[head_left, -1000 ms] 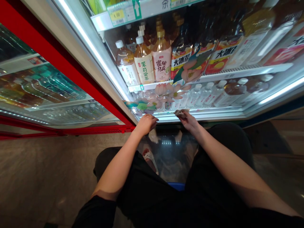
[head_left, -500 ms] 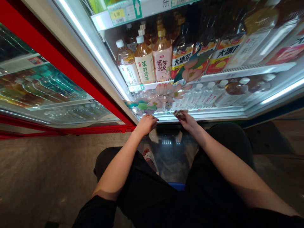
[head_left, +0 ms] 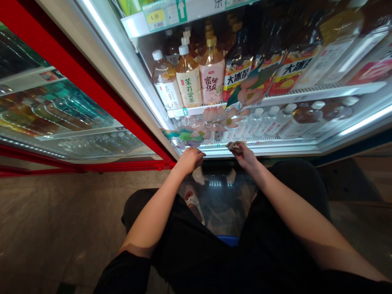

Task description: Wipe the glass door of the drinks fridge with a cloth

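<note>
A crumpled greyish rag (head_left: pixel 234 146) is pinched in my right hand (head_left: pixel 245 157), at the bottom edge of the drinks fridge's glass front. My left hand (head_left: pixel 190 160) is to the left, fingers curled and closed, near the fridge's lower left corner; whatever it may hold is hidden. Just above the hands, flower decals (head_left: pixel 196 134) in pink and green are on the glass. Behind the glass stand a jasmine tea bottle (head_left: pixel 189 87), a pink-labelled peach oolong bottle (head_left: pixel 212 79) and several dark iced tea bottles (head_left: pixel 238 75).
A red-framed fridge (head_left: pixel 122 122) with rows of bottles adjoins on the left. Clear bottles with white caps (head_left: pixel 257 122) fill the bottom shelf. My knees are spread on either side, with a sandalled foot (head_left: pixel 193 202) between them on the shiny floor (head_left: pixel 76 228). Something blue (head_left: pixel 229 240) is beneath me.
The view has shifted very slightly. My right hand and the rag have moved a little to the right; my left hand stays almost in place.
</note>
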A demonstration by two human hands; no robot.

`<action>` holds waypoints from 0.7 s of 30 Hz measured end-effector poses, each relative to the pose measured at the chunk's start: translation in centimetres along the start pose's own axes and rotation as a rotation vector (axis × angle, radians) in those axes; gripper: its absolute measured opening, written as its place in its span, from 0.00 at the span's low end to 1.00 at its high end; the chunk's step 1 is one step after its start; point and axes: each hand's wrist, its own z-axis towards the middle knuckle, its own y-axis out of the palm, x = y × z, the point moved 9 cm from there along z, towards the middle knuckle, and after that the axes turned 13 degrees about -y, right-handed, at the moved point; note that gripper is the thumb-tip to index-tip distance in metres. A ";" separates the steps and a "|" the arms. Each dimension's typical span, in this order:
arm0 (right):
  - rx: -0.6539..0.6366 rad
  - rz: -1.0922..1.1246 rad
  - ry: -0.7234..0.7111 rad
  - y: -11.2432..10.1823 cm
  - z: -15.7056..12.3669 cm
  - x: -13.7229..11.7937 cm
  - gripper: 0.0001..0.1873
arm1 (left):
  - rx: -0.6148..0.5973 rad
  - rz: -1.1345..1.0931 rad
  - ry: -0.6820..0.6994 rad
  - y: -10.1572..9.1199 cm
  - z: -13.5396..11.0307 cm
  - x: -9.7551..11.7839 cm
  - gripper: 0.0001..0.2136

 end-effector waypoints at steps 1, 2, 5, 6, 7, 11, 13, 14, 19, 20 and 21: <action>-0.002 0.000 -0.005 0.0 0.0 -0.1 0.09 | 0.000 -0.001 0.001 0.0 0.0 0.0 0.12; -0.006 0.002 -0.011 0.1 0.0 -0.2 0.09 | 0.000 -0.002 0.001 0.0 0.0 0.0 0.11; -0.019 0.016 -0.034 0.3 0.1 -0.7 0.08 | -0.003 -0.004 0.001 0.0 -0.1 -0.1 0.11; -0.022 0.022 -0.041 0.4 0.1 -0.8 0.08 | -0.005 -0.005 -0.001 0.0 -0.2 -0.1 0.11; -0.023 0.026 -0.047 0.5 0.1 -1.0 0.07 | -0.007 -0.005 -0.002 0.0 -0.2 -0.2 0.11; -0.002 0.025 -0.056 0.4 0.2 -1.0 0.07 | -0.018 -0.005 -0.002 0.2 -0.2 -0.1 0.12; 0.018 0.016 -0.056 0.2 0.2 -0.7 0.09 | -0.024 -0.005 -0.001 0.3 -0.1 -0.1 0.12; 0.027 0.012 -0.056 0.1 0.2 -0.6 0.10 | -0.025 -0.003 -0.001 0.3 -0.1 -0.1 0.11; 0.048 0.017 -0.071 -0.1 0.0 -0.7 0.09 | -0.018 0.007 -0.014 0.3 0.0 -0.1 0.12; 0.044 0.025 -0.078 0.0 0.0 -0.9 0.08 | -0.017 0.008 -0.017 0.3 0.0 -0.1 0.12; 0.038 0.034 -0.086 0.1 -0.1 -1.2 0.07 | -0.017 0.010 -0.019 0.3 0.0 -0.1 0.12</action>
